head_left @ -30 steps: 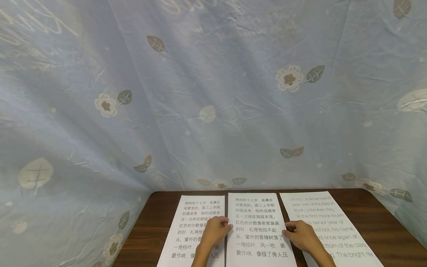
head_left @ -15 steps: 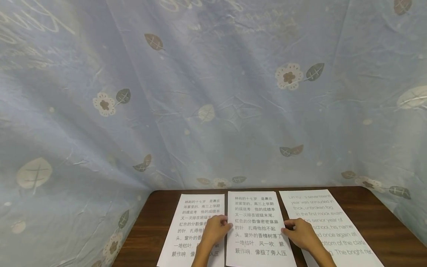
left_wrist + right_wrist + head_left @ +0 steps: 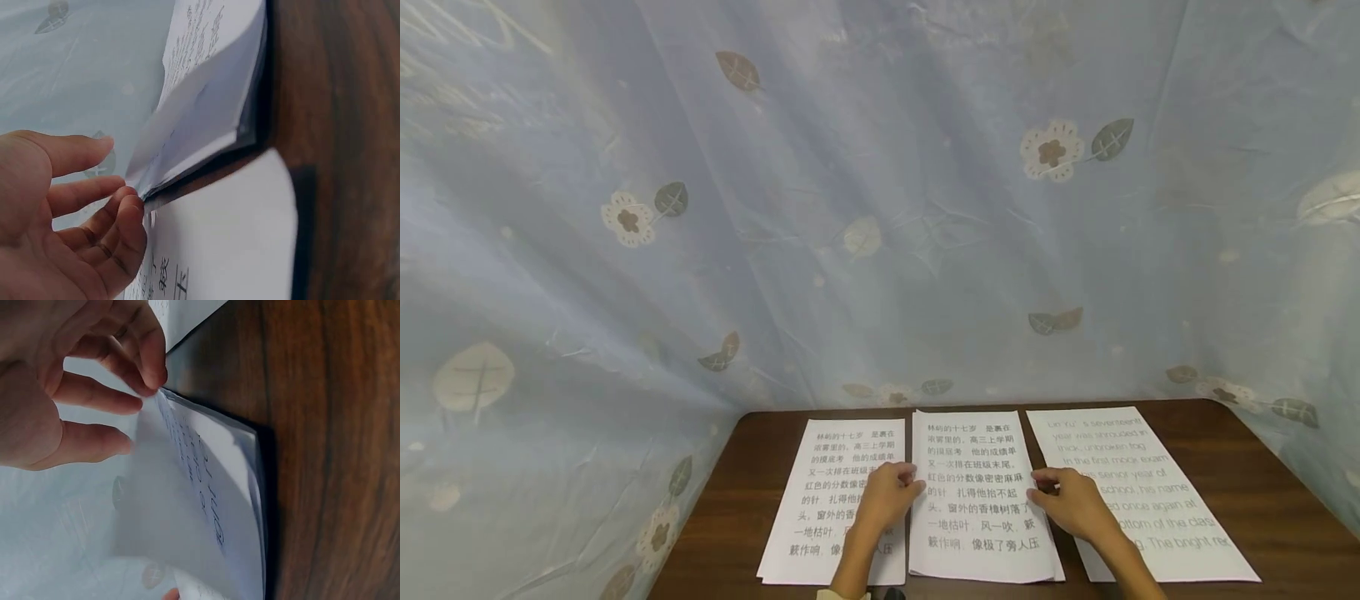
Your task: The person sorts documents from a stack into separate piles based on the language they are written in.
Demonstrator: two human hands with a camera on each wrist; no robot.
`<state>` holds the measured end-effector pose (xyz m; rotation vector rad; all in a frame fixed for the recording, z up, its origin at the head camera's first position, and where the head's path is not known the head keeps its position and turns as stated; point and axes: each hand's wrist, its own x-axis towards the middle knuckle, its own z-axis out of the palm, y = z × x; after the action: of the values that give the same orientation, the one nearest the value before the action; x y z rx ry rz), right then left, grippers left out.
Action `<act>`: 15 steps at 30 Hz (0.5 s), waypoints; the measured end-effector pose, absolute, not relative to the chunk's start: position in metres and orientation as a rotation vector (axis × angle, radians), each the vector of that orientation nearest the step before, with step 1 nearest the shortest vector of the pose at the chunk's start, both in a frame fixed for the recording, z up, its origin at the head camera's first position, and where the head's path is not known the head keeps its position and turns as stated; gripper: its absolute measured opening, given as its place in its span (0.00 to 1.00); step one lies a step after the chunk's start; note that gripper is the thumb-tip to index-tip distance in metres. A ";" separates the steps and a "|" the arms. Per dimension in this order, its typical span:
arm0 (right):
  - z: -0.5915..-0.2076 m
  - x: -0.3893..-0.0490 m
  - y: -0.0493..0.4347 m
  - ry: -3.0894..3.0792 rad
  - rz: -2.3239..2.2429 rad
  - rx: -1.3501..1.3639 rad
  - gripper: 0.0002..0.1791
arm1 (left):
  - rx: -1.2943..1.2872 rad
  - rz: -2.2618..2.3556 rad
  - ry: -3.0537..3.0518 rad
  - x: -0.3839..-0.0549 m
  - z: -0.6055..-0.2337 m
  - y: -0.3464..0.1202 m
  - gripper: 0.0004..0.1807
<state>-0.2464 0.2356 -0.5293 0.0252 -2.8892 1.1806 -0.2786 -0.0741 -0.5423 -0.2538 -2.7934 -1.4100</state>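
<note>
Stack (image 3: 972, 554) is lying on the worktop (image 3: 1232, 458) between other papers (image 3: 1157, 500). Our left hand (image 3: 886, 500) and right hand (image 3: 1077, 504) are touching its edges; whether either grip is pinching, we cannot tell. Its top sheet (image 3: 162, 525) is bowing, so uneven pulling could be creasing it or dragging others.

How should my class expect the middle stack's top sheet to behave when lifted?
The top sheet is probably floppy, as both wrist views show it bowing away from the pages beneath. It looks light, being thin paper. It may slide: page corners at its lower right look misaligned.
</note>
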 end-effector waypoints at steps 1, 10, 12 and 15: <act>-0.528 -0.247 0.236 -2.883 1.183 0.030 0.23 | -0.252 -1.414 -2.786 -0.279 -0.541 -0.074 0.22; -0.523 -0.244 0.234 -2.821 1.394 -0.050 0.29 | -0.210 -1.511 -2.706 -0.278 -0.540 -0.067 0.21; -0.522 -0.243 0.233 -2.806 1.418 -0.070 0.28 | -0.202 -1.513 -2.694 -0.277 -0.540 -0.067 0.21; -0.521 -0.244 0.234 -2.794 1.442 -0.092 0.28 | -0.184 -1.505 -2.682 -0.277 -0.538 -0.069 0.21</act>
<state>-0.2435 0.2339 -0.5210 -0.0919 -2.7936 1.4420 -0.2770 -0.0691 -0.5384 -0.1843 -2.6824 -1.5045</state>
